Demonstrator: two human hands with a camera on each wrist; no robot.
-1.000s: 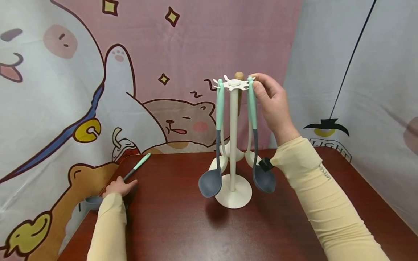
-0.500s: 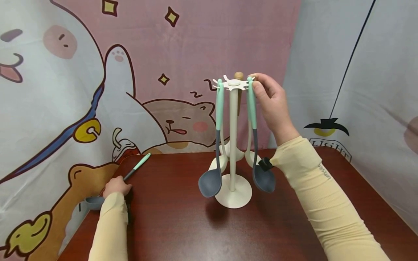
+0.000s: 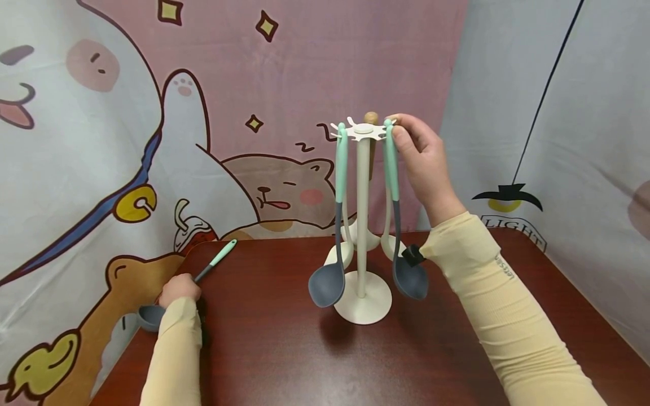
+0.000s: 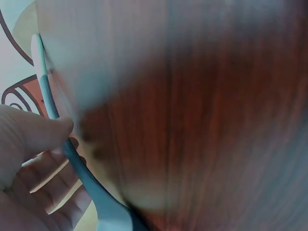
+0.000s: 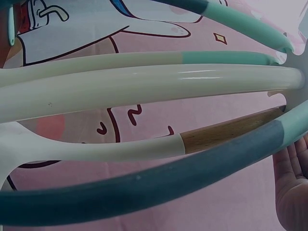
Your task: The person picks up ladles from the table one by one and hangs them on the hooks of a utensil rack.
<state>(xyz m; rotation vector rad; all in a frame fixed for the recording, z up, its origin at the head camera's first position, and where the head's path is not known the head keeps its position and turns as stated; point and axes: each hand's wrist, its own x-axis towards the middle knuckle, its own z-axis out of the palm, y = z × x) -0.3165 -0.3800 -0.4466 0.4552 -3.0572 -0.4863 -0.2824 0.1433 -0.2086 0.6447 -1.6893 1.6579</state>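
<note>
At the table's left edge my left hand holds a grey ladle with a mint handle by its dark shaft. In the left wrist view, its thumb and index finger pinch the ladle's shaft, while the other fingers lie behind it. My right hand pinches the top of a grey spoon's mint handle, at the arms of a white utensil stand. That grey spoon hangs at the stand's right side. In the right wrist view, the right hand is partly cut off and hidden behind the handle.
Another grey utensil with a mint handle hangs at the stand's left. Paler utensils hang behind, one with a wooden handle. The stand's round base rests on the dark red table. A printed cloth hangs behind.
My left hand's fingers and thumb have drawn in around the ladle's shaft, and the ladle has shifted slightly to the right. The right hand and the stand look nearly unchanged.
</note>
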